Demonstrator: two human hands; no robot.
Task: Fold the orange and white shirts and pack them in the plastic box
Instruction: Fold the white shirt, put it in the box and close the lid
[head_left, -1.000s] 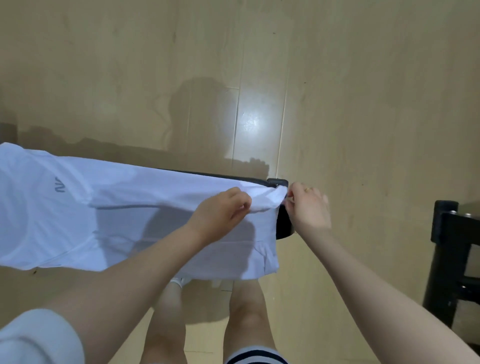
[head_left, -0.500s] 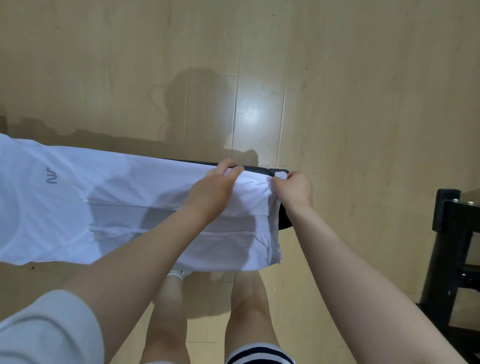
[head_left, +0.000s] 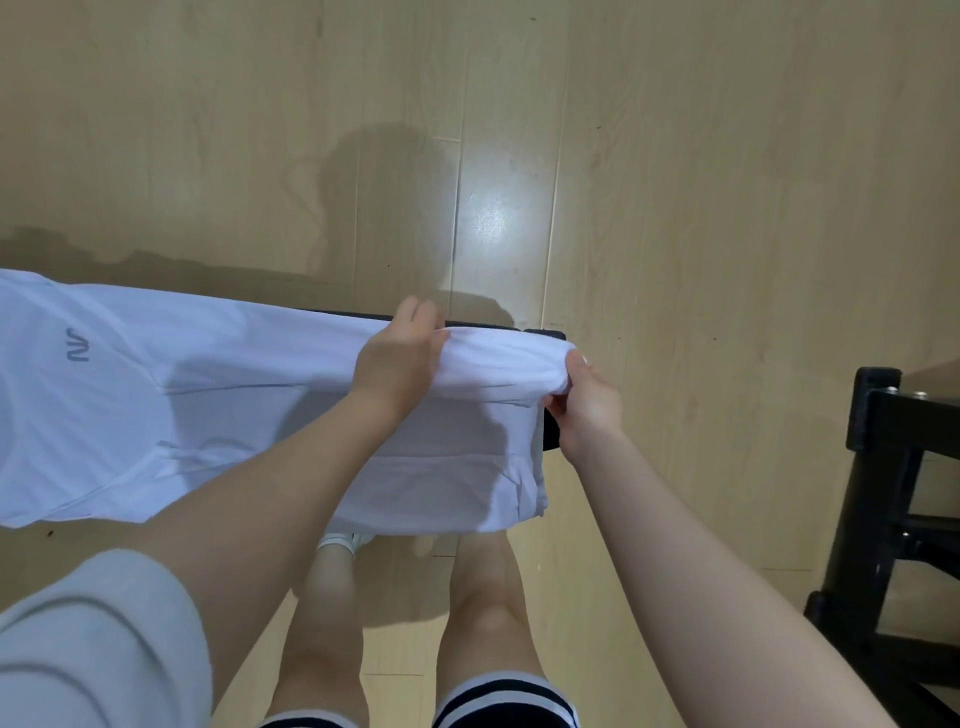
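Since half a second ago our left hand (head_left: 400, 364) has bunched more of the white shirt's (head_left: 218, 405) hem, and our right hand (head_left: 587, 410) has turned to pinch its corner — both grasping cloth. We count one shirt, draped over one black table (head_left: 549, 436), with one black chair (head_left: 893, 499) well right of it.
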